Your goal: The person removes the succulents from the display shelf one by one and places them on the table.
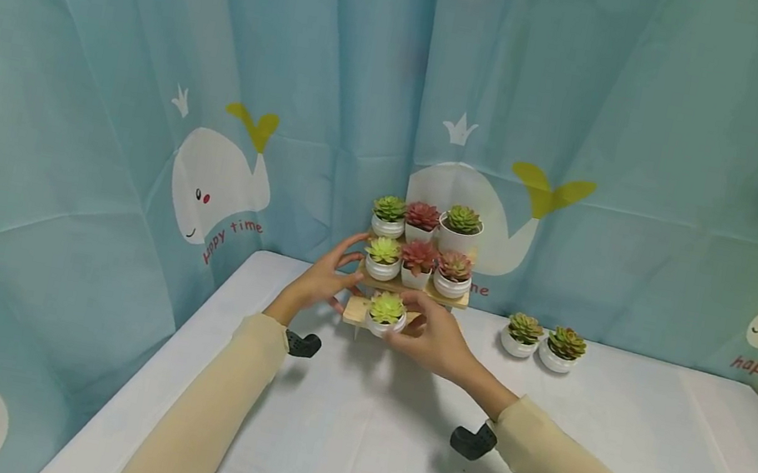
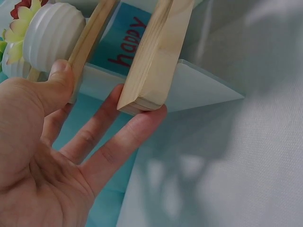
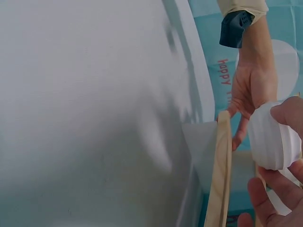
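A blue curtain point(image 1: 350, 54) backs the white worktop point(image 1: 312, 445), where the right grip point(image 1: 438, 342) pinches a pot point(image 1: 383, 327) over the near shelf point(image 1: 356, 311), apparently placing it, which likely calls next for a level release, while the left grip point(image 1: 322, 277), spread wide, touches that shelf's left end.

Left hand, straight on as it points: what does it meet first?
Probably the bottom wooden board: the fingers of the left hand seem to touch its end, though depth is unclear.
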Demonstrator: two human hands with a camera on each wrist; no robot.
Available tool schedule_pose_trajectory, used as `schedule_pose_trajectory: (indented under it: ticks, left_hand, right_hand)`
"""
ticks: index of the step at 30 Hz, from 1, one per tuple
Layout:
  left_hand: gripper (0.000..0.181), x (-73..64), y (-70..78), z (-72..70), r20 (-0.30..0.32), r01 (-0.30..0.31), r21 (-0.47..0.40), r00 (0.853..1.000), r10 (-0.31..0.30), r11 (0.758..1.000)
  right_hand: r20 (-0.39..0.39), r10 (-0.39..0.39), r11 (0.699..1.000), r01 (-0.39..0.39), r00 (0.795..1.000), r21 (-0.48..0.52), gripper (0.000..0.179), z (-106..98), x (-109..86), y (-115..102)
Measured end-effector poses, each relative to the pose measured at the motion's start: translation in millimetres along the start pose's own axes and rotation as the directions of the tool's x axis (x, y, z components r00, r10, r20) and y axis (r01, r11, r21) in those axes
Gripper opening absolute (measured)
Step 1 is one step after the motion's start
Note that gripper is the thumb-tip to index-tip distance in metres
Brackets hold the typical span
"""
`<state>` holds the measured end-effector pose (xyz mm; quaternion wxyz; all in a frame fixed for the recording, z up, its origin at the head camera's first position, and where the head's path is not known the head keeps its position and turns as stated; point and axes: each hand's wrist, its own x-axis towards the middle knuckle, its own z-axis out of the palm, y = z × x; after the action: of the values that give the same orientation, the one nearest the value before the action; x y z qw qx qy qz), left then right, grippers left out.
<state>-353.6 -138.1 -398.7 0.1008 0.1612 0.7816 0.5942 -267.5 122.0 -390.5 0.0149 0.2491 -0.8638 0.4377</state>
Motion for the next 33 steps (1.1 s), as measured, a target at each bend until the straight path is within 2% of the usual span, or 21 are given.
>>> schedule_pose_trajectory:
  ticks: [9, 17, 25, 33]
  left_hand:
    - [0.074, -0.2, 1.5, 1.0, -0.007, 0.0, 0.0, 1.0, 0.0, 1.0]
    - [0.075, 0.3, 0.2, 0.3, -0.009, -0.003, 0.003, 1.0, 0.003, 1.0]
    - [0.075, 0.5, 0.3, 0.0, -0.007, -0.002, 0.0, 1.0, 0.002, 1.0]
    - [0.075, -0.8, 1.8, -0.1, -0.006, -0.006, 0.012, 1.0, 0.006, 1.0]
  right_hand:
    - [0.001, -0.014, 1.0, 0.014, 1.0, 0.0, 0.062, -11, -8.7, 6]
    - [-0.001, -0.03, 0.999, 0.03, 1.0, -0.024, 0.064, -29, -26.7, 19]
    - [-0.012, -0.022, 0.999, 0.022, 1.0, -0.046, 0.063, -59, -47.9, 35]
    - [-0.083, 0.002, 0.995, -0.011, 0.997, -0.102, 0.061, -96, -68.2, 48]
